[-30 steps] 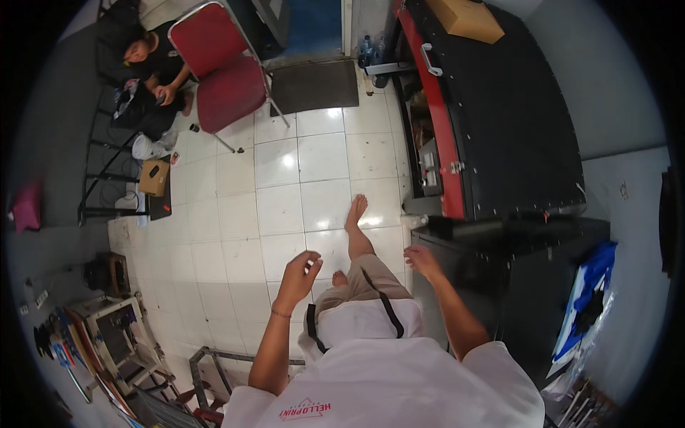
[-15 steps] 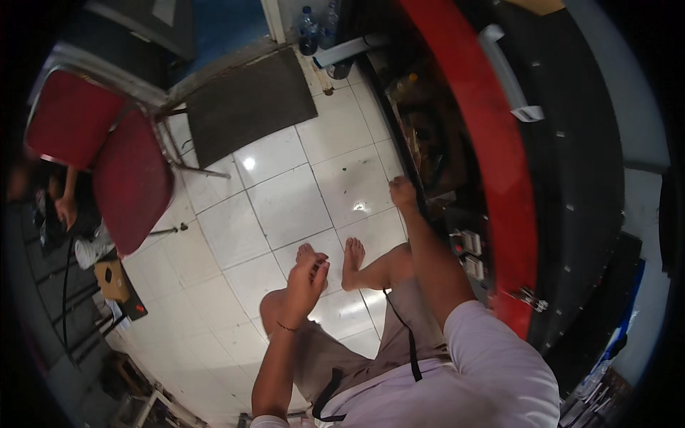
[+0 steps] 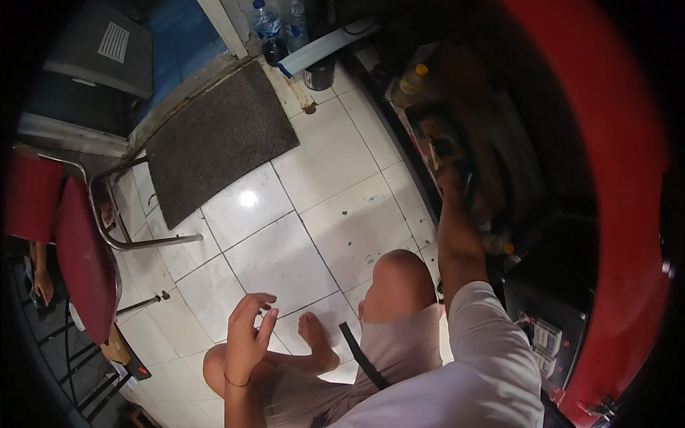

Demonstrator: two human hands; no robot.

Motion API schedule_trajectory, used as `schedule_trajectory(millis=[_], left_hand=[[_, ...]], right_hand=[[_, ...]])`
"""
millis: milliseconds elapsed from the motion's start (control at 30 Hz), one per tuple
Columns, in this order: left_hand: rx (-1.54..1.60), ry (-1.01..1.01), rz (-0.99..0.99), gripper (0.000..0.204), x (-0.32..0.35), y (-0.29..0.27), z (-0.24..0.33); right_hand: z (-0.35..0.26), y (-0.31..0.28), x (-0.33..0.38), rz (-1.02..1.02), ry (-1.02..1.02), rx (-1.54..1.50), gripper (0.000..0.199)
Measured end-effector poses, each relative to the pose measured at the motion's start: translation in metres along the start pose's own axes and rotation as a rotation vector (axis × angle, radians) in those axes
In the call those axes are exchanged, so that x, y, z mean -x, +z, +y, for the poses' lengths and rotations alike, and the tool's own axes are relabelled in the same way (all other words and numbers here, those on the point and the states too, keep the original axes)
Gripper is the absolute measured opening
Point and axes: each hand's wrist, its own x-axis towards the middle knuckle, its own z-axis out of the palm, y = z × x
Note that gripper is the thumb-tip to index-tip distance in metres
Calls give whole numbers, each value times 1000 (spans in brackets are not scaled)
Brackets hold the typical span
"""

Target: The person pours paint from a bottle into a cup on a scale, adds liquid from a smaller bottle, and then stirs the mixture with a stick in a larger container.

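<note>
My right arm stretches into the dark, low interior of a black and red cabinet. My right hand [image 3: 448, 175] is in shadow there, beside a thin tan strip [image 3: 434, 155] and a small dark block [image 3: 443, 147]. Its fingers are too dim to tell whether they grip anything. Around them lies a dark loop, perhaps a hose or cable [image 3: 467, 153]. Over my bent left knee hangs my left hand [image 3: 250, 324], its fingers loosely curled and apart from the thumb, holding nothing.
A yellow-capped bottle [image 3: 409, 85] stands farther in on the shelf; another bottle [image 3: 497, 245] lies nearer. Plastic bottles [image 3: 267, 27] stand by the doorway, past a dark mat [image 3: 221, 139]. At left are a red chair [image 3: 85, 257] and another person's hand [image 3: 43, 287].
I have crouched lower and leaned rightward. My right hand has moved from the cabinet's edge to inside it. My left hand has swung left and opened from a loose pinch.
</note>
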Motion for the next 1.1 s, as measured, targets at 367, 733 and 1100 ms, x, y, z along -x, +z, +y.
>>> schedule_trajectory(millis=[367, 733, 1100], left_hand=[[-109, -99, -4, 17, 23, 3, -31], [-65, 11, -57, 17, 15, -4, -30], [238, 170, -2, 20, 57, -54, 133]], right_hand=[[18, 99, -36, 128, -135, -331, 34], [5, 32, 4, 237, -234, -53, 25], [-135, -219, 336, 97, -72, -1479, 27]])
